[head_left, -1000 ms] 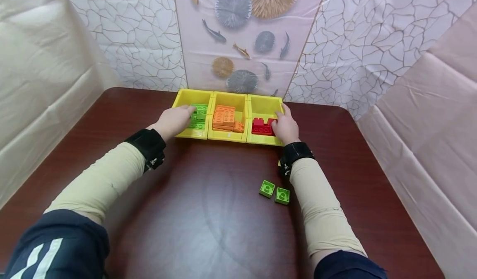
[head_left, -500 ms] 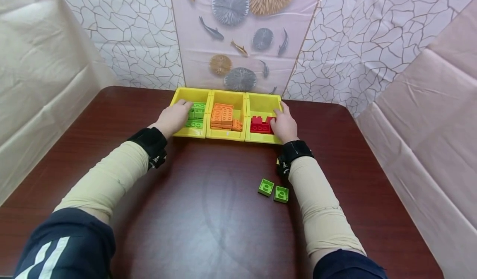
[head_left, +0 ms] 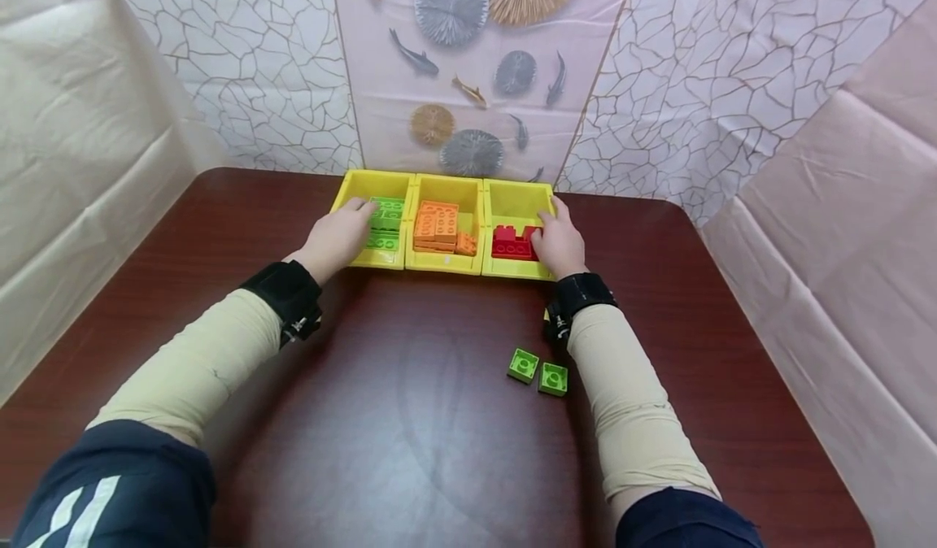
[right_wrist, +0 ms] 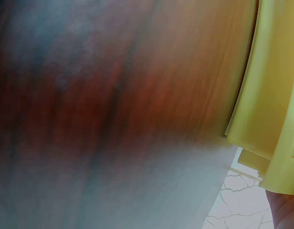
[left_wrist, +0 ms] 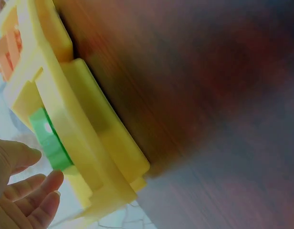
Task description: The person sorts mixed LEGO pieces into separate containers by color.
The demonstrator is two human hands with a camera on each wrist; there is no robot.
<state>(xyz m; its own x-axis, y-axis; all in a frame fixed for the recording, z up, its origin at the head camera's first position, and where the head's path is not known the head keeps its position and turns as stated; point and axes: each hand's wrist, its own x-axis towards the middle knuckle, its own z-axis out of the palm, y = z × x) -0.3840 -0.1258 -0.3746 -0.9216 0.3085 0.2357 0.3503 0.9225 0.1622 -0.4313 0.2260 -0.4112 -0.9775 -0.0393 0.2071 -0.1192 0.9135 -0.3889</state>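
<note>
Three joined yellow bins (head_left: 446, 265) stand at the far side of the table. The left one has green toy bricks (head_left: 385, 221), the middle one orange bricks (head_left: 437, 224) and the right one red bricks (head_left: 512, 243). My left hand (head_left: 338, 235) is over the left bin, beside the green bricks. In the left wrist view its fingers (left_wrist: 39, 191) are loosely bent and hold nothing, near a green brick (left_wrist: 50, 138). My right hand (head_left: 560, 243) grips the right bin's outer wall, its thumb inside by the red bricks. Most of that hand is hidden behind the bin in the right wrist view.
Two small green bricks (head_left: 523, 365) lie hollow side up on the dark brown table (head_left: 381, 418), left of my right forearm. Patterned cloth (head_left: 468, 68) hangs right behind the bins. Pale cloth walls (head_left: 834, 231) close in both sides.
My left hand has drawn back slightly to the left from over the green bricks. The right hand stays at the right bin's wall. The bricks have not visibly moved.
</note>
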